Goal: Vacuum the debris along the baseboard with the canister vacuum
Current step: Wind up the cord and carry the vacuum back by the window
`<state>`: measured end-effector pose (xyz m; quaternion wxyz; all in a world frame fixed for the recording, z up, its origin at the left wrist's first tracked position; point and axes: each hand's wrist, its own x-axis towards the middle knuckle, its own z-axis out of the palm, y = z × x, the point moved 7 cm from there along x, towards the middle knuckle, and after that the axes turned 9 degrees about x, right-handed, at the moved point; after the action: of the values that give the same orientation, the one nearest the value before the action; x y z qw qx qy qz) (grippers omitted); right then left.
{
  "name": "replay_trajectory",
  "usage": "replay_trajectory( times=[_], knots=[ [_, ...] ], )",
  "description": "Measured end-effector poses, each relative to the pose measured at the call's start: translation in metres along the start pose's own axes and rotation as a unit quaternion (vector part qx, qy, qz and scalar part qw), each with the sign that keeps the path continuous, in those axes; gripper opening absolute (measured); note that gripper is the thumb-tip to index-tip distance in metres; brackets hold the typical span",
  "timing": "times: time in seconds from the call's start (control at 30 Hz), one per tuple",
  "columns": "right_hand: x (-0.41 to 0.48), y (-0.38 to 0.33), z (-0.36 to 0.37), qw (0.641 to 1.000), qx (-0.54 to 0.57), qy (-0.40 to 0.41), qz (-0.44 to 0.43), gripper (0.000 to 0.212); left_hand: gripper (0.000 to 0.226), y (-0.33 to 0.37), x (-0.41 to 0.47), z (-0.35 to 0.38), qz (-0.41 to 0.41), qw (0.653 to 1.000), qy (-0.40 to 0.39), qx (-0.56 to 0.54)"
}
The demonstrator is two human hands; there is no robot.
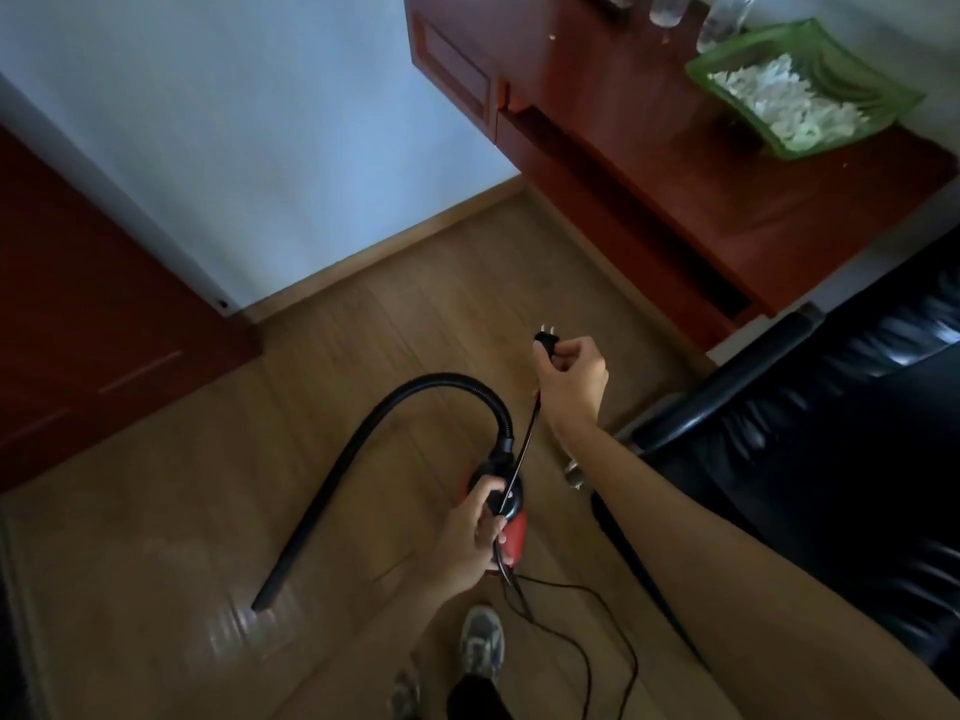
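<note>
A: Right hand [569, 379] is up and forward, fingers pinched shut around the black plug [702, 341], prongs pointing away toward the baseboard [384, 249].

B: And the left hand [475, 535]?

A: Curled closed over the red canister vacuum [511, 537], down by the person's shoe [482, 641], with the power cord [524, 444] running through that same grip. From there the cord rises taut to the plug, and the slack trails in loops over the floor [156, 511] toward the near edge.

B: Where's the business end?

A: The black hose [395, 407] arches up off the canister and comes down leftward; its nozzle [262, 602] rests on the floor, well apart from the baseboard, which runs along the far edge of the floor between the dark red door [93, 330] and the wooden desk [649, 189].

B: So nothing's running yet?

A: I'd say not; the plug is free in the air. I can't spot a socket, nor any debris from here. The nozzle's long axis points away from the wall, so it'll need swinging round, and the left hand is the nearer one.
</note>
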<state>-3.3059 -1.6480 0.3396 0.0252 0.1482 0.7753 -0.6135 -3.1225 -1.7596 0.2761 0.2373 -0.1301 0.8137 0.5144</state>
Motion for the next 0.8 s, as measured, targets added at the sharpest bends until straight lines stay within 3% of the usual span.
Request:
replay_trajectory(
  times=[0.2,0.37,0.63,0.8],
  knots=[
    [0.018,0.073,0.001,0.999,-0.026,0.019,0.043,0.019,0.031,-0.044,0.033,0.04,-0.04,0.995,-0.056,-0.069],
    [0.027,0.138,0.017,0.997,-0.038,0.02,0.066,0.023,0.025,-0.101,0.06,0.06,-0.07,0.992,-0.064,-0.082],
    [0.031,0.246,0.048,0.992,-0.07,0.008,0.101,0.022,0.035,-0.197,0.098,0.097,-0.131,0.979,-0.079,-0.135],
    [0.04,0.312,0.069,0.988,-0.086,0.014,0.125,0.025,0.033,-0.247,0.121,0.116,-0.131,0.976,-0.092,-0.15]
  ],
)
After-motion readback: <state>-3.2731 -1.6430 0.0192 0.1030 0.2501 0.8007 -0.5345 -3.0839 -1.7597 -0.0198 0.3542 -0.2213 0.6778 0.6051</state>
